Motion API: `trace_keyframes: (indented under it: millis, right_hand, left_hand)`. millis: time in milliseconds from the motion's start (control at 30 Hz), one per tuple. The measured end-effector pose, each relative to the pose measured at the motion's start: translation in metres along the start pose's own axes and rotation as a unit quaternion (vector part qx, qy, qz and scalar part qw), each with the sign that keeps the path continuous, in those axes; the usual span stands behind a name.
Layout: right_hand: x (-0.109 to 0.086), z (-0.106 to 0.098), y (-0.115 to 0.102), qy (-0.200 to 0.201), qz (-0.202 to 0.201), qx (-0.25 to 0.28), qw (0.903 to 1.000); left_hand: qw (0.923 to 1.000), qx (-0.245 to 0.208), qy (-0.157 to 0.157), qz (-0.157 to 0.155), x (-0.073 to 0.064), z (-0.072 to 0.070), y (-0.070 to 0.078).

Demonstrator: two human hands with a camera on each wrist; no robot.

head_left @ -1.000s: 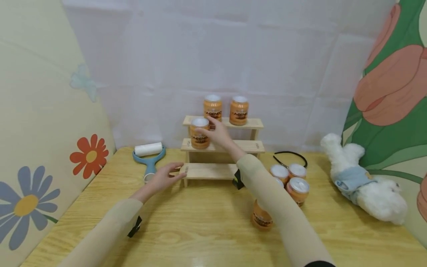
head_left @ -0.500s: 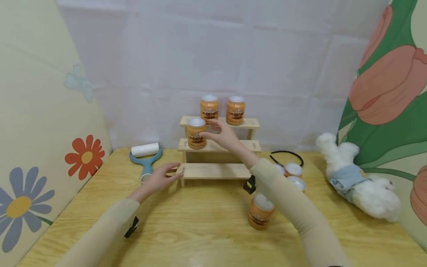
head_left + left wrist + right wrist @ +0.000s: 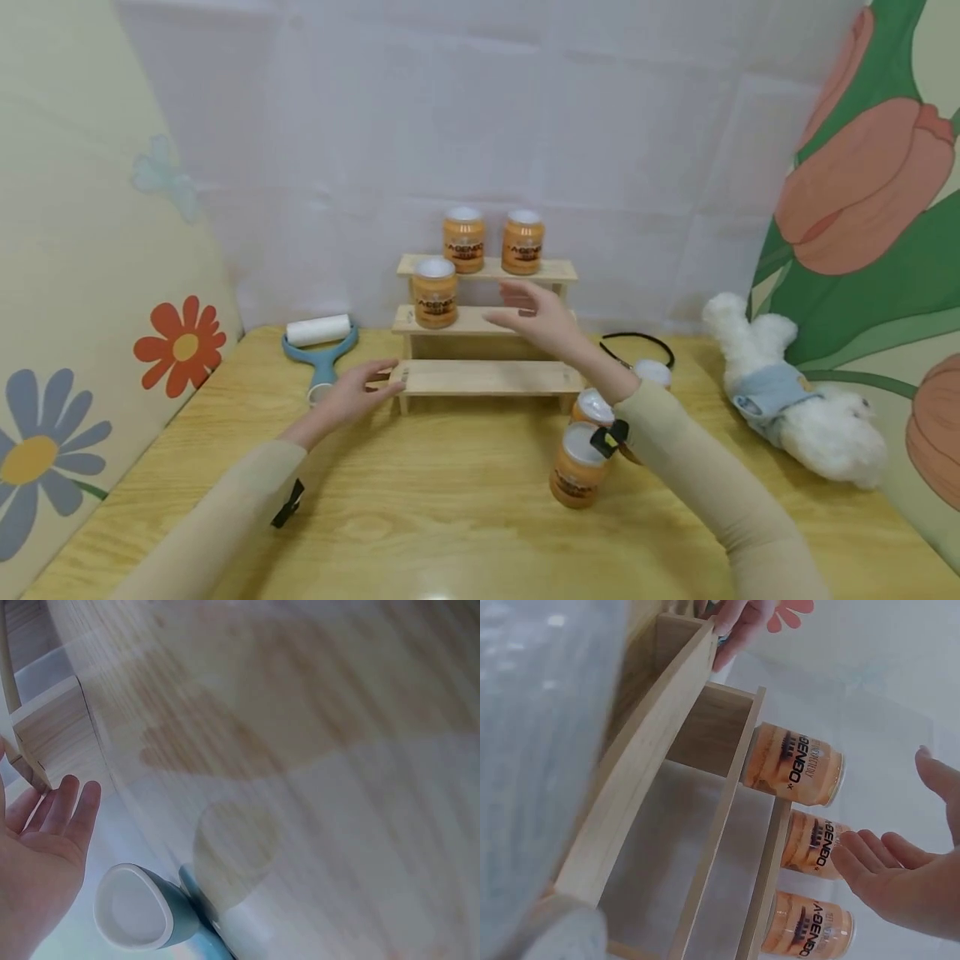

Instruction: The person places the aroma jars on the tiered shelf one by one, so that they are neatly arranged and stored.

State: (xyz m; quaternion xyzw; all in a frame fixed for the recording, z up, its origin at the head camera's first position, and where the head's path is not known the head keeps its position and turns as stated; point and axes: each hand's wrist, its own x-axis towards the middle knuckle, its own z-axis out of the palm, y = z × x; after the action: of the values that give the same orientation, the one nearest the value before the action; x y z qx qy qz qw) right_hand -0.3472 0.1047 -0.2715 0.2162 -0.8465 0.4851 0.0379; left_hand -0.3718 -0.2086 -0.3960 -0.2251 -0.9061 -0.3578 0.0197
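Note:
A three-tier wooden shelf [image 3: 487, 377] stands on the table. Two orange cans, a left one [image 3: 463, 242] and a right one [image 3: 522, 243], occupy its top tier. At the left of the middle tier stands another orange can [image 3: 436, 293], upright. My right hand [image 3: 546, 321] is apart from that can, in front of the middle tier's right part, fingers spread and holding nothing. In the right wrist view the same hand [image 3: 907, 881] has its thumb and fingers wide apart. My left hand [image 3: 352, 393] rests its fingertips against the left end of the bottom tier, fingers loosely bent.
More orange cans stand right of the shelf, the nearest can [image 3: 577, 467] in front, others partly hidden by my right sleeve [image 3: 697, 467]. A blue-handled lint roller [image 3: 321, 354] lies left. Behind the cans is a black headband [image 3: 637, 335]; a white plush toy [image 3: 795, 400] lies far right.
My right hand has let go of the can on the middle tier and drawn away to the right. That can stays put, and my left hand keeps its place at the shelf.

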Motion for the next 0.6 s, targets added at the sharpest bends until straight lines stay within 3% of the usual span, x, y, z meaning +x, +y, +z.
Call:
trace_keyframes:
  millis: [400, 600]
  right_hand:
    - [-0.048, -0.015, 0.018, -0.03, 0.024, 0.005, 0.9992]
    - [-0.073, -0.023, 0.03, -0.025, 0.036, 0.001, 0.999]
  left_hand:
    - [0.9999, 0.003, -0.007, -0.007, 0.0, 0.0, -0.001]
    - [0.9999, 0.009, -0.008, -0.009, 0.0, -0.001, -0.002]
